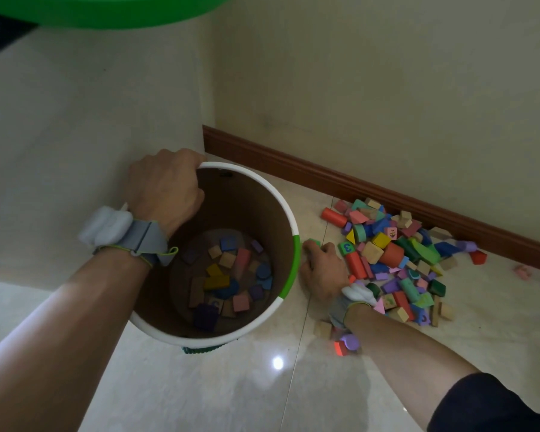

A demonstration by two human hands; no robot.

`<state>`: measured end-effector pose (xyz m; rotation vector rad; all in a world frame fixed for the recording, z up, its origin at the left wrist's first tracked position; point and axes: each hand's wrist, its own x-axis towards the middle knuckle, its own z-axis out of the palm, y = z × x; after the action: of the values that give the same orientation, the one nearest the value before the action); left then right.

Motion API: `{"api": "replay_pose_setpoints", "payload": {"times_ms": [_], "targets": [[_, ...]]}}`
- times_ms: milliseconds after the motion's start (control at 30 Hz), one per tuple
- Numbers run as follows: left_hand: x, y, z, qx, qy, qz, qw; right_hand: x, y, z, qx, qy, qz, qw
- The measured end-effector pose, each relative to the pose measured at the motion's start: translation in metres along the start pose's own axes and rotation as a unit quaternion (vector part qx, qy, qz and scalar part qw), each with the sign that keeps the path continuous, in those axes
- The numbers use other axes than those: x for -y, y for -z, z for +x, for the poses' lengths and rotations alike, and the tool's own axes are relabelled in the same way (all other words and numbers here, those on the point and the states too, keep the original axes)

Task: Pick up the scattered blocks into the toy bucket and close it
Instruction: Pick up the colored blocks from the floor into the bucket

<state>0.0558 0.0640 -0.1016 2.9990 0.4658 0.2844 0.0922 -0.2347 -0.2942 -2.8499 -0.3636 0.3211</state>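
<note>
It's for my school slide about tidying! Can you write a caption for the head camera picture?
Left hand grips the white-rimmed cardboard toy bucket while right hand gathers colourful wooden blocks.

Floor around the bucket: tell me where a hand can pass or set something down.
Bare tile lies near the camera, between the two forearms below the bucket. Crowded: the block pile between the right hand and the baseboard. The left hand grips the rim.

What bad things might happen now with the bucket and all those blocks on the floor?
The left hand grips only one side of the bucket rim, so a bump might tip it over. The right hand grips a green block low on the floor; it could slip out. The pink block lies apart and may get forgotten.
</note>
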Motion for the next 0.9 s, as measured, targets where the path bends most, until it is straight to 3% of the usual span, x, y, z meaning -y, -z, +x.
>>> {"api": "replay_pose_setpoints", "payload": {"times_ms": [200, 333, 400, 533, 600, 700, 800, 900], "targets": [[0.000, -0.001, 0.000, 0.002, -0.003, -0.004, 1.000, -0.001, 0.012, -0.001, -0.033, -0.040, 0.088, 0.995], [-0.001, 0.001, -0.003, -0.011, 0.004, -0.007, 1.000, -0.001, 0.027, 0.002, -0.067, -0.063, 0.205, 0.974], [-0.001, 0.001, -0.002, -0.007, 0.002, -0.012, 1.000, 0.006, 0.042, 0.002, -0.071, -0.125, 0.338, 0.930], [-0.001, 0.000, -0.002, -0.006, 0.003, -0.017, 1.000, 0.026, 0.092, 0.002, -0.040, -0.232, 0.569, 0.788], [-0.001, 0.000, -0.002, -0.010, 0.002, -0.021, 1.000, 0.041, 0.125, -0.002, -0.009, -0.215, 0.648, 0.730], [0.000, 0.001, -0.003, -0.010, 0.001, -0.023, 1.000, 0.066, 0.176, -0.014, 0.047, -0.171, 0.715, 0.677], [-0.001, 0.001, -0.002, -0.003, -0.003, -0.024, 1.000, 0.093, 0.218, -0.033, 0.144, -0.120, 0.774, 0.605], [0.000, 0.001, -0.003, -0.014, -0.002, -0.033, 0.999, 0.119, 0.243, -0.049, 0.228, -0.078, 0.792, 0.561]]}}
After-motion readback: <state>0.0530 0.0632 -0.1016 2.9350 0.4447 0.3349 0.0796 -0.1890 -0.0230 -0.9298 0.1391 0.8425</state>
